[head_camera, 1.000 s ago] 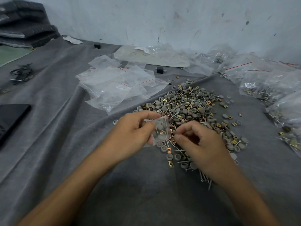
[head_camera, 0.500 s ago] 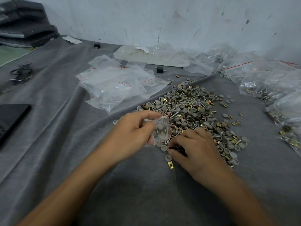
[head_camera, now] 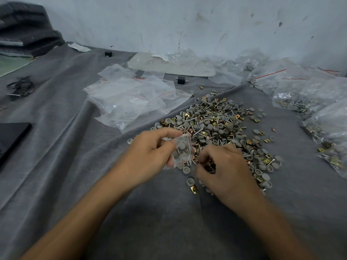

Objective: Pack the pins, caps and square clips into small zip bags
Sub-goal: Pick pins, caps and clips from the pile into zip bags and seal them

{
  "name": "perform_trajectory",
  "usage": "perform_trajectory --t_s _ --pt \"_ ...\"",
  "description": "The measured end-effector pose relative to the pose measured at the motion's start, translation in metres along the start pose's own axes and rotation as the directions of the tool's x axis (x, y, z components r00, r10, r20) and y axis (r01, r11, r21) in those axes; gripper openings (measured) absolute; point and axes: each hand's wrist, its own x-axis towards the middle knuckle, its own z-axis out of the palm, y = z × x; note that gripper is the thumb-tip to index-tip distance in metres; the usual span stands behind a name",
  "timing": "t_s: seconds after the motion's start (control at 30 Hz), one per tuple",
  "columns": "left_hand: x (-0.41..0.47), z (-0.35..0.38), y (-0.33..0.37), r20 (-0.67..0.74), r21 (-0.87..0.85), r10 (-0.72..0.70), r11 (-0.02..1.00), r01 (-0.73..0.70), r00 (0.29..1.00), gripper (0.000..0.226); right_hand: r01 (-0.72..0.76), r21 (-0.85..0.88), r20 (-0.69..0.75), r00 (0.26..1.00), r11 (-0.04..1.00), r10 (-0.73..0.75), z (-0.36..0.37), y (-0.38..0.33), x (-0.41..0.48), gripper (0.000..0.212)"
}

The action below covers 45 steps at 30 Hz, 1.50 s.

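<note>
Gripping a small clear plastic zip bag [head_camera: 181, 152], grey caps inside, in curled fingers of left hand [head_camera: 150, 156], long axis near upright, red-striped edge lowermost; right hand [head_camera: 227, 171] alongside, fingertips pinching small parts [head_camera: 208, 166] at near edge of grey-and-brass hardware heap [head_camera: 216, 124] on grey cloth [head_camera: 75, 166].

Glossy plastic zip bags [head_camera: 131, 102], brassy metal clips [head_camera: 193, 189], matt grey cloth [head_camera: 56, 147].

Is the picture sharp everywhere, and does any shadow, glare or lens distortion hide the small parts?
Head view: soft even light, a faint shadow on the near cloth; the right hand is slightly blurred; mild glare on the empty bags; wide-angle stretching toward the edges.
</note>
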Motion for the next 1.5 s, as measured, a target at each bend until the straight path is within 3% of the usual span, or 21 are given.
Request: perform_trajectory --t_s 0.1,0.2,0.3,0.4,0.6,0.73,0.8,0.87,1.0,1.2,1.33,1.5 --pt "-0.001 -0.001 0.002 -0.003 0.013 -0.008 1.0 0.008 1.0 0.048 -0.112 0.242 -0.123 0.982 0.964 0.145 -0.004 0.002 0.004 0.016" --pt "-0.002 0.001 0.004 -0.003 0.031 -0.015 0.999 0.015 1.0 0.037 -0.196 0.641 -0.017 0.963 0.742 0.269 -0.007 0.0 0.007 0.019" --pt "-0.003 0.001 0.006 -0.006 0.048 -0.005 0.999 0.005 1.0 0.03 -0.207 0.756 0.056 0.966 0.621 0.253 -0.008 -0.005 0.007 0.018" --pt "-0.004 0.0 0.006 -0.009 0.07 0.006 0.998 -0.005 1.0 0.023 -0.186 0.764 0.066 0.975 0.618 0.213 -0.004 -0.009 0.006 0.014" --pt "-0.004 0.001 0.006 0.0 0.038 0.012 0.999 -0.012 1.0 0.028 -0.18 0.751 0.103 0.982 0.636 0.156 -0.007 -0.006 0.006 0.011" --pt "-0.002 -0.001 0.004 -0.016 0.014 0.009 1.0 -0.009 1.0 0.036 -0.111 0.449 0.193 0.981 0.887 0.024 -0.012 0.009 0.004 0.008" --pt "-0.001 -0.002 0.001 -0.022 0.014 0.001 1.0 -0.001 1.0 0.036 -0.029 0.217 0.276 0.961 0.976 -0.033 -0.011 0.013 0.001 0.022" --pt "0.0 -0.004 -0.002 -0.024 0.014 -0.001 1.0 0.001 1.0 0.035 0.057 0.067 0.3 0.951 0.996 -0.074 -0.01 0.012 -0.002 0.036" --pt "0.0 -0.004 -0.005 -0.009 0.02 0.01 1.0 -0.009 1.0 0.034 0.081 -0.036 0.384 0.921 0.996 -0.061 -0.01 0.009 0.0 0.043" --pt "0.001 -0.002 -0.006 -0.008 0.025 0.009 1.0 -0.009 1.0 0.034 0.093 -0.049 0.383 0.921 0.994 -0.068 -0.014 0.007 -0.001 0.023" --pt "0.0 -0.002 -0.006 -0.005 0.022 0.002 1.0 -0.002 1.0 0.034 0.067 -0.05 0.284 0.957 0.996 -0.05 -0.012 0.009 0.001 0.015" --pt "0.0 -0.002 -0.005 -0.007 0.028 -0.011 1.0 0.011 1.0 0.034 -0.04 0.221 0.057 0.998 0.974 0.028 -0.014 0.009 0.002 0.01"
